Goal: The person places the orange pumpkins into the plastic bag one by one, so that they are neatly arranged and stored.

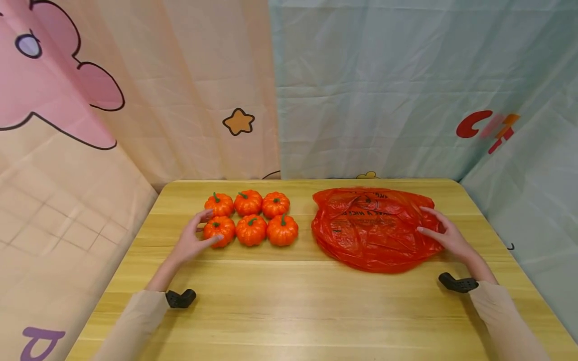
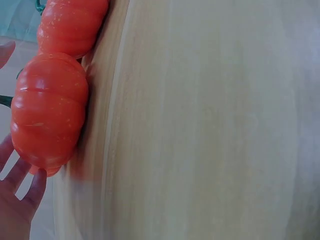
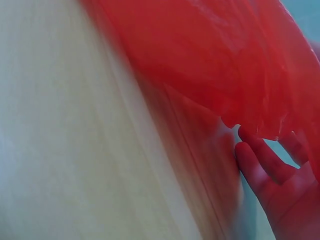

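Note:
Several small orange pumpkins (image 1: 251, 217) stand in two rows on the wooden table (image 1: 289, 301). My left hand (image 1: 195, 236) reaches the front-left pumpkin (image 1: 219, 230), its spread, fairly straight fingers touching the pumpkin's left side. The left wrist view shows that pumpkin (image 2: 47, 110) close up, with my fingers (image 2: 17, 195) beside it and another pumpkin (image 2: 72, 25) behind. A crumpled red plastic bag (image 1: 370, 228) lies flat to the right of the pumpkins. On its right edge rests my right hand (image 1: 440, 230) with fingers extended. In the right wrist view the open palm (image 3: 280, 185) sits at the bag's edge (image 3: 210, 55).
Printed cloth curtains (image 1: 361, 90) close in the table at the back and on both sides. Bare tabletop (image 1: 289, 321) stretches between my arms at the front. Black wrist mounts (image 1: 180, 298) sit on both sleeves.

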A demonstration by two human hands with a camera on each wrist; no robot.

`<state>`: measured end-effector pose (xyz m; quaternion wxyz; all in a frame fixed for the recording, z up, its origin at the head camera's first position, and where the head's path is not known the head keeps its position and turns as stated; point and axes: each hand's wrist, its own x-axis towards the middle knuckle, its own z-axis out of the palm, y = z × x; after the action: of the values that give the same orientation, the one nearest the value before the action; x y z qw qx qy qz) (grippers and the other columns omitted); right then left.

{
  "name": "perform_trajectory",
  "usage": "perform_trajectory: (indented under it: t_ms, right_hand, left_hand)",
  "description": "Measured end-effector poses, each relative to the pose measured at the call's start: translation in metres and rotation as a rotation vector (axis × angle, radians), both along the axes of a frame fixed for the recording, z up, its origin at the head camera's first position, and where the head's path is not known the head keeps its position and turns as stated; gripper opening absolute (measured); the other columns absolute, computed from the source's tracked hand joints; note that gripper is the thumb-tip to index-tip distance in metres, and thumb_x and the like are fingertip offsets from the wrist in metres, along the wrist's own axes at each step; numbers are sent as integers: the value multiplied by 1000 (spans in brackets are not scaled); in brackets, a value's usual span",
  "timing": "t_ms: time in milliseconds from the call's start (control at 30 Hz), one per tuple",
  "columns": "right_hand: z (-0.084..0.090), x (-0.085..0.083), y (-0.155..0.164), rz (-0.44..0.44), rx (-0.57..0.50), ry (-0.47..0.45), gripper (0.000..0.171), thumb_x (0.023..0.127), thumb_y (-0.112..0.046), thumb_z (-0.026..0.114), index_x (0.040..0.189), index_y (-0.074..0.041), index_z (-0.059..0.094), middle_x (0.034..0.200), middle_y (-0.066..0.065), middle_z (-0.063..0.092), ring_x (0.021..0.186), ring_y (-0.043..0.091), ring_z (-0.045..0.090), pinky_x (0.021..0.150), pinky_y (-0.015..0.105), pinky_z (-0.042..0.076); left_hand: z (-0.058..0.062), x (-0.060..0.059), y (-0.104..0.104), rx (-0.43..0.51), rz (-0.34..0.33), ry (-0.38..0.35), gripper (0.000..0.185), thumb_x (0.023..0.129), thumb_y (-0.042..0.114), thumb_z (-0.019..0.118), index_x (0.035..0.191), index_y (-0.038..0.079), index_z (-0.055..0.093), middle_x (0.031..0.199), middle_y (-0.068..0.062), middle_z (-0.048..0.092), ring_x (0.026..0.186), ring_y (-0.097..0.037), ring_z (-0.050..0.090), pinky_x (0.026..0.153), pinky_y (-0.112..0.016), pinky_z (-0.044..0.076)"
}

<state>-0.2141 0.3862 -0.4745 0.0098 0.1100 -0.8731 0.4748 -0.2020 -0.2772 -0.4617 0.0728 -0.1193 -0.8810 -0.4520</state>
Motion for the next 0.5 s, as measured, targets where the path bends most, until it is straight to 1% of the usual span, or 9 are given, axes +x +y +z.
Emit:
perform_trajectory:
  t_ms: [100, 167, 367, 500]
  right_hand:
    - [-1, 0, 1, -3, 1, -1, 61, 95, -17, 59, 149, -11, 32, 140, -11, 36, 107, -17, 35, 82, 0, 39]
    - [-1, 0, 1, -5, 1, 2, 61, 95, -16, 60, 148, -8, 32, 138, -14, 36, 107, -17, 35, 82, 0, 40]
    - [-3, 2, 1, -2, -22, 10, 61, 94, -12, 61, 147, -6, 33, 130, -23, 37, 106, -17, 41, 79, 3, 44]
    - [-3, 3, 0, 1, -36, 6, 61, 93, -12, 61, 147, -6, 33, 126, -26, 38, 104, -16, 44, 77, 5, 47]
  left_hand:
    - [-3, -1, 1, -1, 1, -19, 71, 81, 15, 77, 140, 2, 41, 136, -21, 47, 121, -31, 42, 94, -35, 38]
    - [-4, -1, 1, 6, 4, -30, 72, 80, 15, 78, 140, 2, 41, 136, -21, 46, 120, -31, 42, 94, -35, 38]
    - [-6, 0, 1, 7, 17, -88, 74, 78, 18, 79, 140, 3, 40, 137, -20, 43, 120, -32, 42, 96, -40, 39]
    - [-9, 0, 0, 10, 32, -131, 76, 78, 21, 80, 141, 5, 39, 139, -19, 42, 120, -32, 45, 99, -46, 39]
